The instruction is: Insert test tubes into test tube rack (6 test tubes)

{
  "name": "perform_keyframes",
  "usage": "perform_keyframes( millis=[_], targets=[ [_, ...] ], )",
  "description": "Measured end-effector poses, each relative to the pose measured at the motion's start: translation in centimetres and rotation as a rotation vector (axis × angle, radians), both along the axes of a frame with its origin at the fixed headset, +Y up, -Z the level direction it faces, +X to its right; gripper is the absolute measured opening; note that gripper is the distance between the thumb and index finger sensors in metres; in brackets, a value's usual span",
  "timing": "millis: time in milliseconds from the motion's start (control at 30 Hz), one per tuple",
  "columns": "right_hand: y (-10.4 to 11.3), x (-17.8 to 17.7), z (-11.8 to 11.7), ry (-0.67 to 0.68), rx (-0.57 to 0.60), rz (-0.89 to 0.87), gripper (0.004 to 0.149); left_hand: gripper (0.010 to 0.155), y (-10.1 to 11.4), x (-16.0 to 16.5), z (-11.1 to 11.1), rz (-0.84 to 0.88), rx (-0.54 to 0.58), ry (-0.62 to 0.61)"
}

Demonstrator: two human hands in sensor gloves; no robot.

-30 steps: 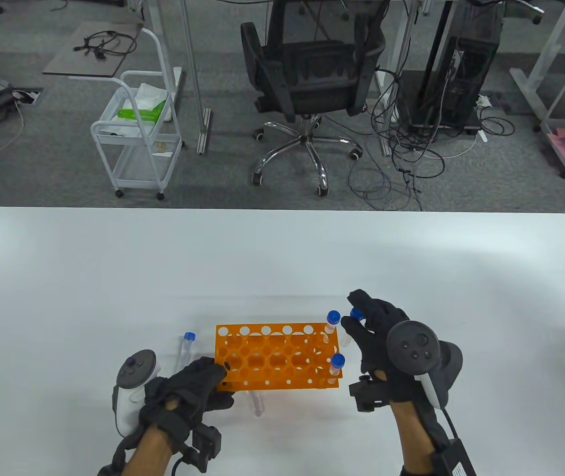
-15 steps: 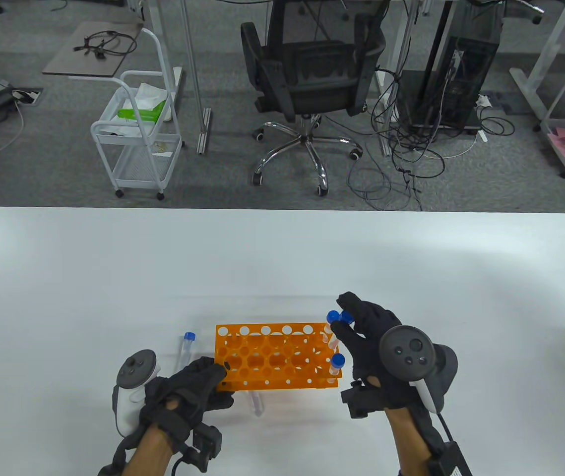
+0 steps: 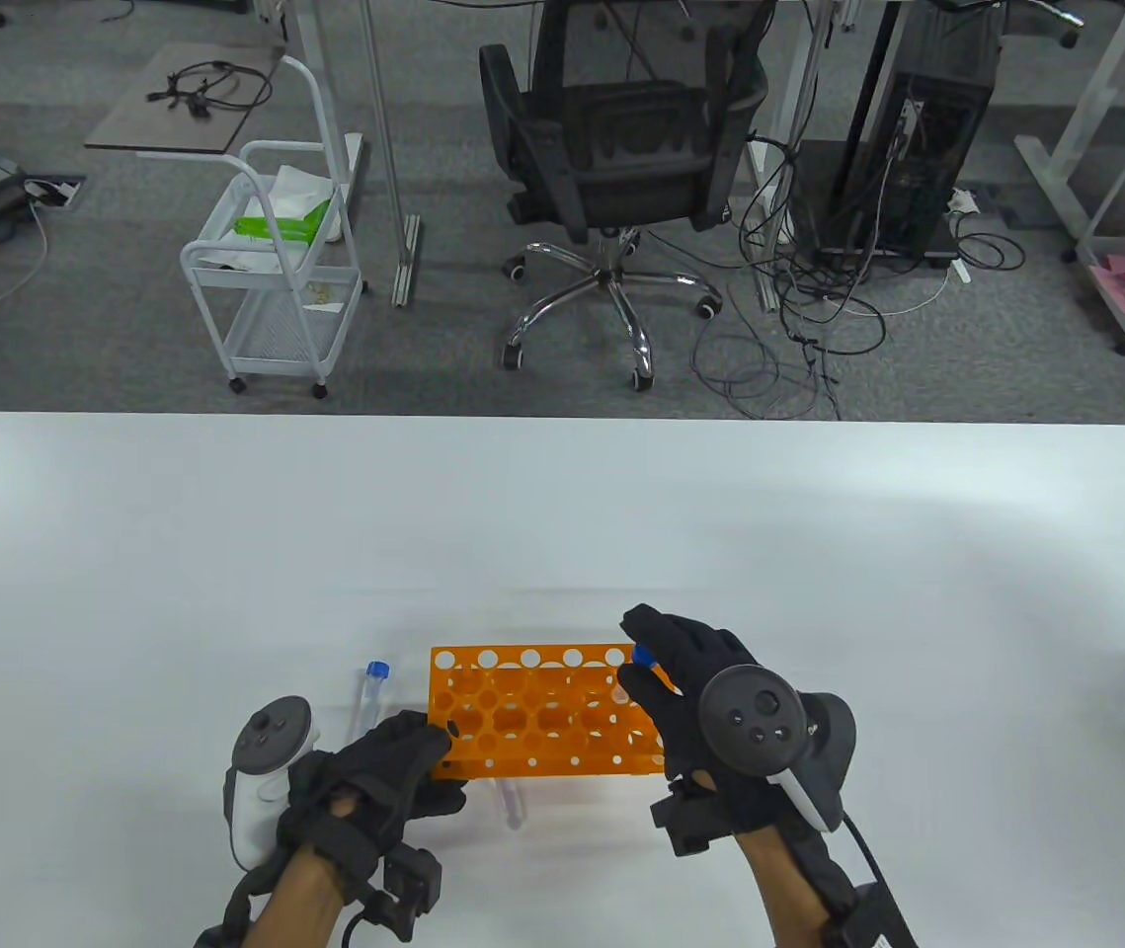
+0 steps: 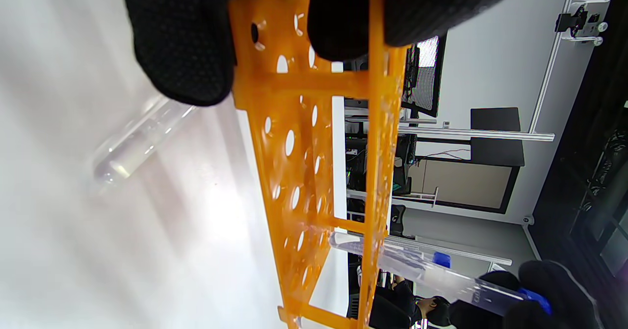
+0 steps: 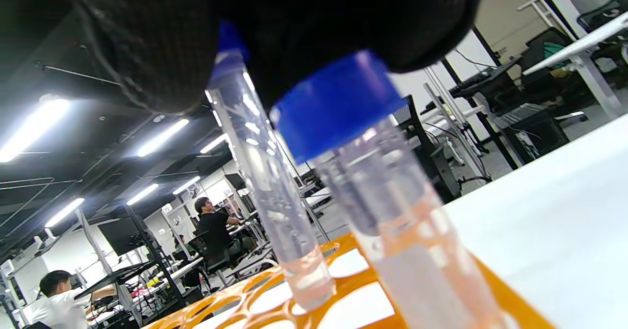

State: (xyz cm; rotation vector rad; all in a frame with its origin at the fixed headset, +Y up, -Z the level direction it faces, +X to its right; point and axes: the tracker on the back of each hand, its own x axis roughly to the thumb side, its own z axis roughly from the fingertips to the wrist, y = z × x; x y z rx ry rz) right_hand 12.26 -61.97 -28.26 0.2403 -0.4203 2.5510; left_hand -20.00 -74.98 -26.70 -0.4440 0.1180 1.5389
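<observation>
The orange test tube rack (image 3: 522, 706) stands on the white table (image 3: 562, 513). My left hand (image 3: 424, 755) grips its near left corner; in the left wrist view my fingers (image 4: 181, 35) clamp the rack (image 4: 314, 172). My right hand (image 3: 666, 676) pinches a blue-capped test tube (image 3: 633, 671), tilted, with its tip at the rack's top plate near the right end. In the right wrist view that tube (image 5: 265, 172) has its tip at a hole, beside a capped tube (image 5: 392, 211) standing in the rack. My right hand hides the rack's right end in the table view.
One capped tube (image 3: 371, 691) lies on the table left of the rack. Another tube (image 3: 513, 800) lies in front of the rack's near side, and it also shows in the left wrist view (image 4: 137, 142). Chairs, carts and cables are on the floor beyond the table.
My right hand has moved left and nearer with the tube, from beside the rack's far right corner to over its right end, now covering the two standing tubes. My left hand has not moved.
</observation>
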Motion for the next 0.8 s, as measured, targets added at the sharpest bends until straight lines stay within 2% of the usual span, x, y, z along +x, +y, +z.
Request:
perform_keyframes(
  millis=[800],
  targets=[
    [-1.8,-1.6,-0.4,0.045,-0.083,0.157,0.054,0.044,0.1,-0.1,0.1,0.003,0.001,0.004]
  ],
)
